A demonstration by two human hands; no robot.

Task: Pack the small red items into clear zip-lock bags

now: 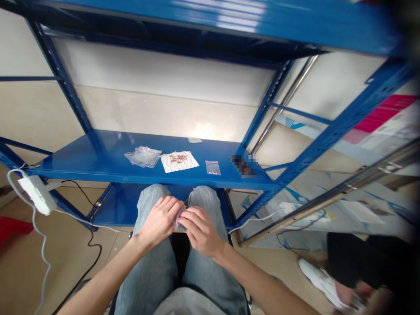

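- A blue shelf (pixel 98 173) crosses the room, small reddish pieces (pixel 178 158) on white paper (pixel 169 167) near its front edge.
- I'd say light, even fingertip pinches suit the thin plastic bag (pixel 177 218).
- It's between left hand (pixel 161 218) and right hand (pixel 201 229), both closed on it, below that edge.

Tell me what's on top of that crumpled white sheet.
Small reddish and brownish pieces lie loosely clustered on the white sheet. Whatever is under the sheet is covered, so it can't be seen.
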